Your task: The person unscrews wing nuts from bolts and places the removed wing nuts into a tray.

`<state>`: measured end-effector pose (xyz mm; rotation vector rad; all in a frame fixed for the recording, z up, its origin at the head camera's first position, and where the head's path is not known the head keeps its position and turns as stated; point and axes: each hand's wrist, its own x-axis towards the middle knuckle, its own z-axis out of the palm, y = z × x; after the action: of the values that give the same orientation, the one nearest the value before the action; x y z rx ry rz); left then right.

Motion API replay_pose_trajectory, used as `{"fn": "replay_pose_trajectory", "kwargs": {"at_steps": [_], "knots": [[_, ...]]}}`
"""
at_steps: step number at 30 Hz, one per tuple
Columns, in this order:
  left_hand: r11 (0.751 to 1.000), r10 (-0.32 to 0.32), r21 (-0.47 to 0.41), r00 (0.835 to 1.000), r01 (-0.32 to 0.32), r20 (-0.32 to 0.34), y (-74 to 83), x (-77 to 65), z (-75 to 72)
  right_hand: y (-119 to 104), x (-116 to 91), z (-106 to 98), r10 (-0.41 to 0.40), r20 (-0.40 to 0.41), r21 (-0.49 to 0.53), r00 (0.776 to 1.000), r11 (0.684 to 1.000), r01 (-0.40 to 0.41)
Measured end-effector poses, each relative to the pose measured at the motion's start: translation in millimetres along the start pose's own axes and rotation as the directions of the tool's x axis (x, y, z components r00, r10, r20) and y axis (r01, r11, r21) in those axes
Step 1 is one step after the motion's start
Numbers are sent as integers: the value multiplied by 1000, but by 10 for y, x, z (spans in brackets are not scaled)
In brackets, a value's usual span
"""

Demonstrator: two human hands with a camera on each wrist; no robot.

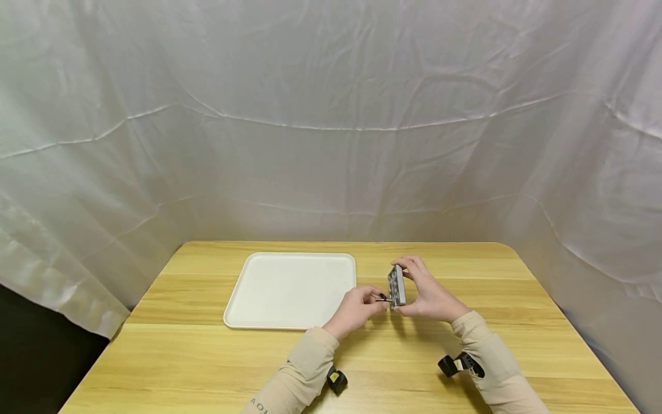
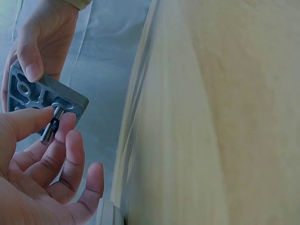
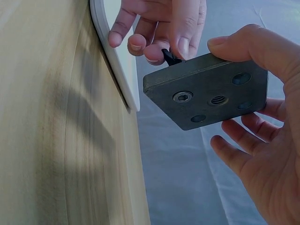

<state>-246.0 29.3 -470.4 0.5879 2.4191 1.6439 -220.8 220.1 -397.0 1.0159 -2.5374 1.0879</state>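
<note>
My right hand [image 1: 426, 293] holds a square grey metal plate [image 3: 206, 91] by its edges, thumb on one edge and fingers on the opposite one. The plate's flat face has several round holes, and a hex-socket bolt head [image 3: 183, 97] sits in one of them. From the ribbed face, a threaded bolt [image 2: 46, 136] sticks out near a corner. With thumb and fingertips, my left hand [image 1: 357, 309] pinches a small black wing nut [image 3: 168, 57] on that bolt. The fingertips partly hide the nut.
A white rectangular tray [image 1: 289, 287] lies on the wooden table [image 1: 207, 368], left of the hands. Pale curtains [image 1: 331, 161] hang behind the table and at its sides. Black wrist cameras [image 1: 337, 380] are strapped near both sleeves.
</note>
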Motion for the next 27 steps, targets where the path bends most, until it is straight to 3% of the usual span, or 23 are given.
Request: {"fn": "replay_pose_trajectory", "kwargs": {"at_steps": [10,17,27], "knots": [[999,3,-39,1000,-2,12,4,0,-10,14,-6,7,-18,-13,-15,1000,1000,18],[999,44,-18,999,-44,2,12,2,-18,-2,-3,8,-19,-19,-19,1000,1000,18],[999,47,1,999,-47,3,-4,6,-6,0,-1,10,-19,-15,-32,1000,999,19]]}}
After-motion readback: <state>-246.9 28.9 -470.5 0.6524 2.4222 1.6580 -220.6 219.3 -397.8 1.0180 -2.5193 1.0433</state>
